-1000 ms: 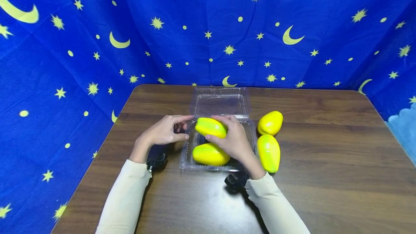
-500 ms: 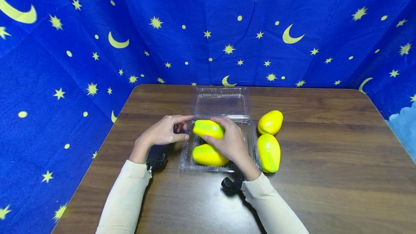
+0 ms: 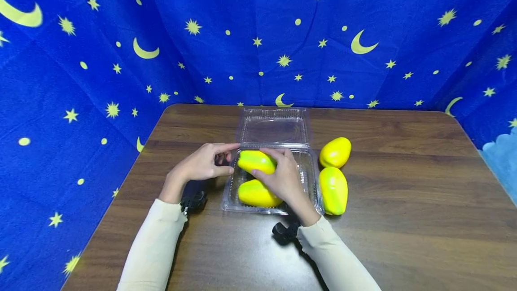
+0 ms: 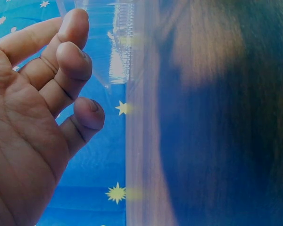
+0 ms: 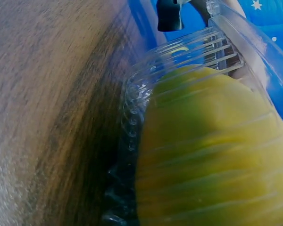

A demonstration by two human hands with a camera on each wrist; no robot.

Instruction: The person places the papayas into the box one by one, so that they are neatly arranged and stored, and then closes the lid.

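A clear plastic clamshell box (image 3: 311, 181) lies with its lid (image 3: 274, 129) folded back. Two yellow-green papayas are in its tray. My right hand (image 3: 282, 176) grips the rear papaya (image 3: 255, 160), thumb at its near side and fingers over the far side. The front papaya (image 3: 258, 193) lies just below that hand, and its end shows large through the clear wall in the right wrist view. At the box's left edge, my left hand (image 3: 206, 163) has its index fingertip by the rear corner and its thumb near the rim; its other fingers bend loosely around nothing.
Two more papayas rest on the wooden table (image 3: 404, 192) right of the box, one papaya (image 3: 336, 152) behind the other papaya (image 3: 333, 191). A blue curtain (image 3: 242, 21) with moons and stars hangs behind. Black cameras sit at both wrists.
My right hand has shifted left and slightly nearer with the rear papaya, bringing it toward the tray's left side. My left hand has stayed at the box edge.
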